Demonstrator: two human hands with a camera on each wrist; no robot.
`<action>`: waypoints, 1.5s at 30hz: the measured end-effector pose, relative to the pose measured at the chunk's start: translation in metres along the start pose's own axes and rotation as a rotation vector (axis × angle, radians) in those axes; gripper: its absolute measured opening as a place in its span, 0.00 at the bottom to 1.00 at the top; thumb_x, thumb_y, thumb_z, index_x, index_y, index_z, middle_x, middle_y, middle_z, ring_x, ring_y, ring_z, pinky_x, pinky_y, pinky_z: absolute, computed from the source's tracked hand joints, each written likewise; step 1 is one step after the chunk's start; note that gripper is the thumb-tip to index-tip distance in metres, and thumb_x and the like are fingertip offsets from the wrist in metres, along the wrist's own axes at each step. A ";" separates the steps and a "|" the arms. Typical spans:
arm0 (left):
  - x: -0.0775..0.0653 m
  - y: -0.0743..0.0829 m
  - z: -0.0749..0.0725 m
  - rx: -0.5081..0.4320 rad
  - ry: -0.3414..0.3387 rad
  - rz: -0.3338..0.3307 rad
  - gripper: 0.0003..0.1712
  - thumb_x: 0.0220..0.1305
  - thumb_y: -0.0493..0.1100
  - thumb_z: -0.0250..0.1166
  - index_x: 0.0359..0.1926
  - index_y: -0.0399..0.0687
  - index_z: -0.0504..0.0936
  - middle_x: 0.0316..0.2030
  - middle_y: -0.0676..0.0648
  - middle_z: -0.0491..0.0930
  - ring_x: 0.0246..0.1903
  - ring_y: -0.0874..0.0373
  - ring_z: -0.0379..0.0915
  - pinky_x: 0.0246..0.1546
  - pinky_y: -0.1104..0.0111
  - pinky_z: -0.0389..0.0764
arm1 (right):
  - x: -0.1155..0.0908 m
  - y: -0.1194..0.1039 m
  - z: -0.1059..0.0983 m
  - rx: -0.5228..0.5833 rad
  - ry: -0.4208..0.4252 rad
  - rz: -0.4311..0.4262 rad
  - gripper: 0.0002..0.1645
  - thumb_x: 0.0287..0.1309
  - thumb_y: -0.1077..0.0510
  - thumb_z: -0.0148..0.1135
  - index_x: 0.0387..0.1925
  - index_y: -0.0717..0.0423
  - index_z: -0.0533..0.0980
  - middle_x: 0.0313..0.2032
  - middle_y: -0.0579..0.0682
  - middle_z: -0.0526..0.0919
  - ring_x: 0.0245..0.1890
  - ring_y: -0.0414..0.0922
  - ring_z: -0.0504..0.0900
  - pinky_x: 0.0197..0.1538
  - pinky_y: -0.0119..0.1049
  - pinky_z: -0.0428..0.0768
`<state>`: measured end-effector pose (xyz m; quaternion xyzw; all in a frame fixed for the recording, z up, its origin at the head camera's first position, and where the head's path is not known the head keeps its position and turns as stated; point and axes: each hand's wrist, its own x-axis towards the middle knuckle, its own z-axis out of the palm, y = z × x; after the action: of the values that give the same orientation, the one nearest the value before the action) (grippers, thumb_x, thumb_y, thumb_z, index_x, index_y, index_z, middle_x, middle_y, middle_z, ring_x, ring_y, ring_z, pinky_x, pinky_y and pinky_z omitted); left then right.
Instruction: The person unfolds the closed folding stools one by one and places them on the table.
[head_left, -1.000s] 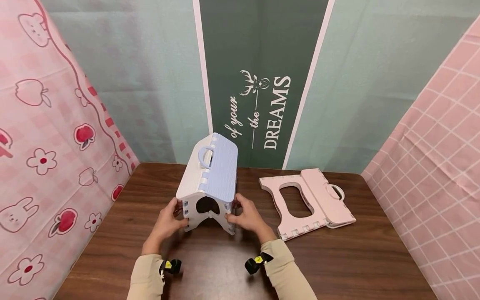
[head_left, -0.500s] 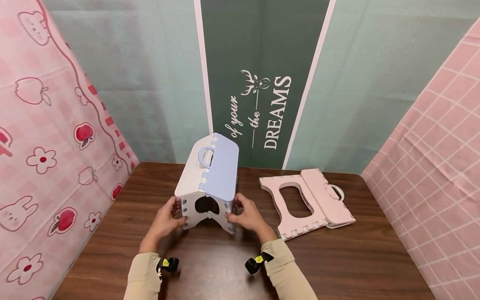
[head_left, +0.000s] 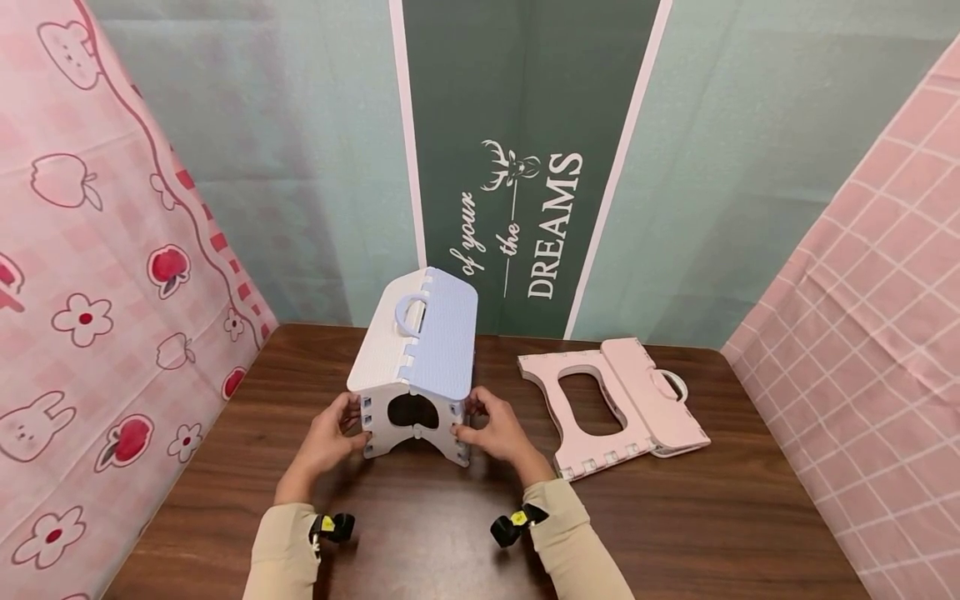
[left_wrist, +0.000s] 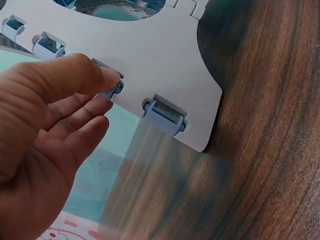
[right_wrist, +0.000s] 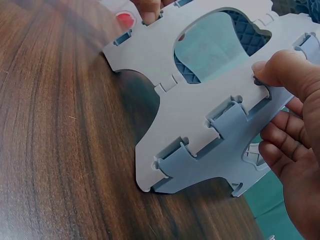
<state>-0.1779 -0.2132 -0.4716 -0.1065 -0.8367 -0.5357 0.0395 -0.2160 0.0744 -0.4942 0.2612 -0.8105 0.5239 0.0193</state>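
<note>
A white and light-blue folding stool stands partly unfolded on the table, its two-panel top ridged like a low roof with a loop handle at the ridge. Its near white end panel has a central hinge and an oval hole. At the left side, my left hand pinches the hinged edge, thumb on the white panel and fingers behind. Opposite it, my right hand grips the right edge, its thumb on the front and fingers curled behind the blue side panel.
On the right of the brown wooden table lies a pink folding stool, folded flat, with a white handle. Behind the table hangs a green curtain with lettering. Pink patterned cloths border both sides.
The blue and white stool has spread slightly wider, and its ridged top sits a little flatter. My left hand has shifted slightly left with its edge; my right hand has barely moved.
</note>
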 end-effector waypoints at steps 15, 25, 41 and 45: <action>0.004 -0.025 0.006 0.016 0.026 -0.041 0.27 0.42 0.20 0.66 0.46 0.33 0.69 0.42 0.37 0.76 0.45 0.44 0.73 0.49 0.60 0.72 | -0.005 -0.007 0.002 -0.029 0.020 -0.032 0.19 0.46 0.59 0.70 0.39 0.59 0.73 0.34 0.50 0.79 0.37 0.55 0.78 0.42 0.52 0.75; 0.004 -0.018 0.002 0.078 0.002 -0.052 0.27 0.44 0.25 0.68 0.48 0.34 0.70 0.42 0.37 0.77 0.45 0.43 0.74 0.47 0.54 0.73 | -0.006 -0.013 -0.001 -0.061 -0.025 -0.005 0.21 0.49 0.58 0.68 0.44 0.61 0.73 0.39 0.53 0.80 0.41 0.56 0.78 0.45 0.53 0.74; -0.003 0.015 -0.010 0.076 0.116 0.051 0.32 0.52 0.44 0.71 0.57 0.42 0.69 0.47 0.41 0.75 0.49 0.45 0.70 0.49 0.48 0.69 | -0.003 -0.030 -0.019 -0.125 0.135 -0.115 0.41 0.50 0.49 0.67 0.62 0.61 0.63 0.53 0.58 0.73 0.53 0.53 0.71 0.52 0.50 0.70; -0.001 0.023 -0.010 0.083 0.173 0.116 0.33 0.50 0.40 0.72 0.56 0.40 0.70 0.48 0.42 0.74 0.48 0.49 0.70 0.48 0.51 0.71 | 0.002 -0.035 -0.022 -0.142 0.184 -0.189 0.43 0.48 0.48 0.68 0.60 0.64 0.64 0.53 0.61 0.72 0.53 0.53 0.71 0.51 0.49 0.70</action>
<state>-0.1724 -0.2129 -0.4472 -0.1064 -0.8441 -0.5045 0.1472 -0.2073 0.0818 -0.4543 0.2853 -0.8122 0.4826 0.1612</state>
